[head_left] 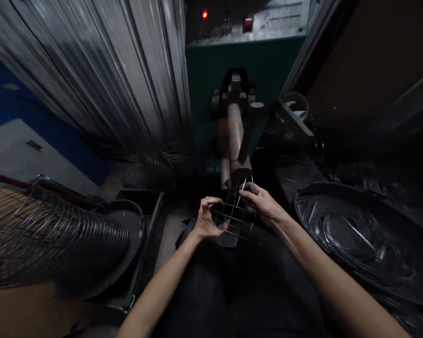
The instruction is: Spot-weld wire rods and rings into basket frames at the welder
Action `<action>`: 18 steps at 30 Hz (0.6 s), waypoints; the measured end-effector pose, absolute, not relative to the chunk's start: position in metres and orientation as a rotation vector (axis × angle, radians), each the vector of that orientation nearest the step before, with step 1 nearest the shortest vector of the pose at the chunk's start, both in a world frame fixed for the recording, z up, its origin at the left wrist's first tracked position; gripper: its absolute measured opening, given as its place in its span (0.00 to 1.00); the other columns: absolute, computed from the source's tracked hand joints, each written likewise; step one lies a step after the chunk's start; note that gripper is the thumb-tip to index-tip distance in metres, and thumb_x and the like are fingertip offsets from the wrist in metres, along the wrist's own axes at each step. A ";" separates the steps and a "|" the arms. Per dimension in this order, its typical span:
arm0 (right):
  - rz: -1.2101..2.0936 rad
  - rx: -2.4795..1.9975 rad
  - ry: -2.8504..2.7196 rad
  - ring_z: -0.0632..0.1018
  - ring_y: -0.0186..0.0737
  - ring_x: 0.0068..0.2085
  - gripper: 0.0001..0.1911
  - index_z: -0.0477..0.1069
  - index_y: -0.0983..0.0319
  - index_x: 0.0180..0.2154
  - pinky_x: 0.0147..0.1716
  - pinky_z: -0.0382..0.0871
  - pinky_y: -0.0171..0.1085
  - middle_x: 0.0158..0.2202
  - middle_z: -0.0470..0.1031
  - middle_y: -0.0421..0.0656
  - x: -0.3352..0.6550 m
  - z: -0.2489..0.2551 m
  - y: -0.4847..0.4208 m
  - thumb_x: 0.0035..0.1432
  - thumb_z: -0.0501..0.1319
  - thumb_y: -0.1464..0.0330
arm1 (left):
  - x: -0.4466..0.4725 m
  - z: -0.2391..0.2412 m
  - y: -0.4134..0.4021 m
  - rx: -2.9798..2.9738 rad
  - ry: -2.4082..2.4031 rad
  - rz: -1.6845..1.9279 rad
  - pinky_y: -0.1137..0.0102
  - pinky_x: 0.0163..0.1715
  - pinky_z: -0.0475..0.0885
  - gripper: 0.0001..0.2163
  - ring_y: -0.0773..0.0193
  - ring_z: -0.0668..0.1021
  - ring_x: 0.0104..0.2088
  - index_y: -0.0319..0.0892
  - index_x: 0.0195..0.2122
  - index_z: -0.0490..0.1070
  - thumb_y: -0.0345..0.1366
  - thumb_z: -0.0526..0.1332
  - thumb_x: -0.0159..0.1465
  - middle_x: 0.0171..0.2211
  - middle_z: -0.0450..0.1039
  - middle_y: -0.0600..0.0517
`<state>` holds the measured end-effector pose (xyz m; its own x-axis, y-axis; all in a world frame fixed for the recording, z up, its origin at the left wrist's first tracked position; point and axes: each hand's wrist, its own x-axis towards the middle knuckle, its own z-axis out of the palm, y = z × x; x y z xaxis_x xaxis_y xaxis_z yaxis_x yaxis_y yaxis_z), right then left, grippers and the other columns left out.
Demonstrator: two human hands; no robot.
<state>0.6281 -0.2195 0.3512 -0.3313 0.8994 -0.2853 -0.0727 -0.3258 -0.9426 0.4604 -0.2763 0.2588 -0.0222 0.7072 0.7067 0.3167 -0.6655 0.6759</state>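
Spotting one green machine cabinet (248, 80) at 12 o'clock, one bulky coiled wire cage (52, 239) at 9, one dark basin of bent wires (324, 187) at 3! Down to one wire grid (236, 218) at centre, held up between two hands: left grip (207, 219) curled partly open around the near edge, right grip (262, 204) closed on the far side. Looks light, stiff, springy; safest held at the wire crossings.

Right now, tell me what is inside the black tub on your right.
Shiny wire hoops and rods lie in the black tub; anything beneath them is hidden.
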 end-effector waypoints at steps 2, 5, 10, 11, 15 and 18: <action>1.744 -1.172 -1.186 0.53 0.22 0.17 0.23 0.62 0.62 0.32 0.14 0.46 0.26 0.18 0.54 0.30 0.625 0.351 -0.213 0.38 0.71 0.60 | 0.459 0.262 -0.273 1.936 1.082 1.737 0.61 0.40 0.71 0.30 0.61 0.73 0.40 0.45 0.49 0.51 0.30 0.66 0.48 0.42 0.65 0.48; 1.739 -1.166 -1.204 0.53 0.23 0.17 0.23 0.63 0.61 0.32 0.14 0.47 0.26 0.18 0.56 0.30 0.623 0.348 -0.203 0.38 0.70 0.59 | 0.458 0.265 -0.270 1.913 1.125 1.718 0.61 0.41 0.71 0.31 0.61 0.73 0.40 0.45 0.50 0.50 0.30 0.66 0.48 0.42 0.64 0.48; 1.734 -1.168 -1.188 0.57 0.23 0.17 0.23 0.61 0.61 0.30 0.14 0.48 0.26 0.19 0.60 0.33 0.620 0.343 -0.188 0.35 0.71 0.61 | 0.454 0.268 -0.260 1.894 1.208 1.654 0.59 0.43 0.72 0.31 0.60 0.74 0.42 0.46 0.50 0.49 0.32 0.65 0.49 0.43 0.64 0.48; 1.735 -1.161 -1.182 0.56 0.23 0.17 0.23 0.61 0.61 0.30 0.13 0.47 0.25 0.18 0.60 0.32 0.619 0.343 -0.186 0.35 0.72 0.62 | 0.453 0.269 -0.258 1.895 1.220 1.638 0.59 0.43 0.72 0.31 0.59 0.74 0.42 0.46 0.50 0.49 0.32 0.65 0.49 0.43 0.65 0.48; 1.717 -1.136 -1.174 0.54 0.23 0.16 0.24 0.60 0.61 0.28 0.12 0.44 0.25 0.16 0.56 0.31 0.617 0.342 -0.177 0.33 0.72 0.62 | 0.450 0.271 -0.249 1.904 1.259 1.594 0.57 0.45 0.71 0.33 0.57 0.74 0.43 0.45 0.50 0.48 0.32 0.66 0.47 0.42 0.66 0.47; 1.697 -1.102 -1.177 0.55 0.22 0.15 0.24 0.60 0.61 0.28 0.12 0.45 0.25 0.16 0.57 0.31 0.615 0.340 -0.174 0.33 0.72 0.62 | 0.448 0.271 -0.245 1.929 1.294 1.584 0.57 0.45 0.71 0.33 0.58 0.74 0.42 0.45 0.50 0.49 0.32 0.66 0.46 0.42 0.67 0.48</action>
<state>0.6155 -0.1738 0.3396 -0.3201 0.9219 -0.2181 -0.1187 -0.2674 -0.9562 0.4480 -0.2452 0.2712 -0.0301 0.7972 0.6030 0.4320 -0.5336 0.7271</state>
